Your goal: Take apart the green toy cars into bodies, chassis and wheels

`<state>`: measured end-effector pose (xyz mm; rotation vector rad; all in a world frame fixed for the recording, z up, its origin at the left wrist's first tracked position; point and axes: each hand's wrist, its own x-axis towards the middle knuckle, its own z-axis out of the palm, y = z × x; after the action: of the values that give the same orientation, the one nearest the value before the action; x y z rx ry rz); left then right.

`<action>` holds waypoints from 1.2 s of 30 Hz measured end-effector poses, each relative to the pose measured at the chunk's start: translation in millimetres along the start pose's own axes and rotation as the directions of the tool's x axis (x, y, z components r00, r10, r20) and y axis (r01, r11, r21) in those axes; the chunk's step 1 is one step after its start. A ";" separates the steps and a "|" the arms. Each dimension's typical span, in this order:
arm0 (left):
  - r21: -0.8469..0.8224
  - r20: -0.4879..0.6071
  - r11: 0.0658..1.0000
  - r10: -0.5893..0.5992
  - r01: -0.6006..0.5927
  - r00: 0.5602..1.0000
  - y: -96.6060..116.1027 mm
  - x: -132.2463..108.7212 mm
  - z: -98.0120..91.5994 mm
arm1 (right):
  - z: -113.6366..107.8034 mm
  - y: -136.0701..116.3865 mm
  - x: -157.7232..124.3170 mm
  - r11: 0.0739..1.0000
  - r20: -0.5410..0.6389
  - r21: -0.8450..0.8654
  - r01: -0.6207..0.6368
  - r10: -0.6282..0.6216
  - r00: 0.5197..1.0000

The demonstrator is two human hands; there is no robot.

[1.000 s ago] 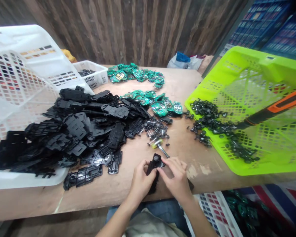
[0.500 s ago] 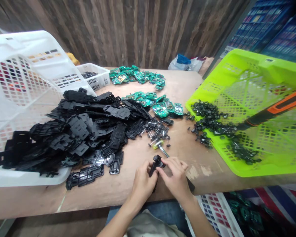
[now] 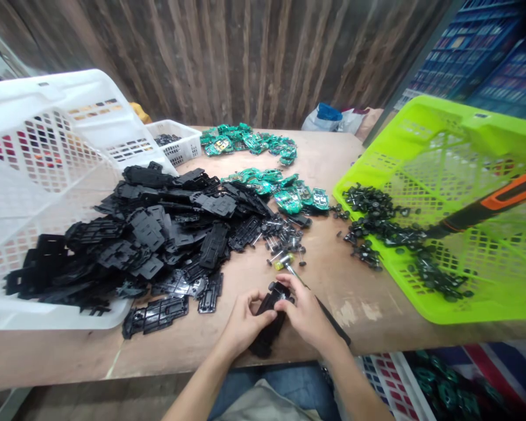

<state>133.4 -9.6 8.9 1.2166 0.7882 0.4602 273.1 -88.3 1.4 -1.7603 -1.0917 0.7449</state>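
Near the table's front edge, my left hand (image 3: 243, 327) grips a black plastic toy car chassis (image 3: 263, 340), its thumb lying across the piece. My right hand (image 3: 305, 313) pinches the far end of the same chassis, where small black wheels (image 3: 272, 286) show. The axle between them is mostly covered by my fingers. Beside and partly under my right hand lies a small hammer with a yellow-faced head (image 3: 284, 261) and a dark handle (image 3: 335, 323). Just beyond it are loose wheel-and-axle sets (image 3: 284, 237).
Black chassis (image 3: 149, 228) spill in a heap from a tipped white basket (image 3: 92, 318) on the left. Green car bodies (image 3: 289, 199) lie at the back, near a small white basket (image 3: 186, 149). On the right, a lime-green basket (image 3: 425, 304) holds wheel sets and an orange-and-black handle (image 3: 499, 199).
The chassis has tilted from nearly end-on to lying flatter, showing more of its length. My left thumb now lies across it, and my right fingers have shifted over its wheeled end.
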 end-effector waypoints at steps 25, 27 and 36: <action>-0.529 -0.422 0.833 -0.094 -0.160 0.902 -10.7 19.6 -6.4 | -53.9 7.4 59.5 0.977 -0.316 -0.199 0.072 -0.133 0.940; -0.519 -0.495 0.825 -0.078 -0.223 0.865 -10.1 19.7 -4.3 | -35.1 -9.8 34.3 0.975 -0.229 -0.196 0.101 -0.145 0.963; -0.485 -0.524 0.827 -0.014 -0.285 0.852 -12.2 14.9 6.1 | 23.8 -31.6 -19.2 0.817 0.012 -0.528 0.232 -0.266 0.964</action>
<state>146.6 -6.9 -6.1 0.6026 0.9267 1.0886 233.9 -90.4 21.1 -2.0127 -1.5539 0.2273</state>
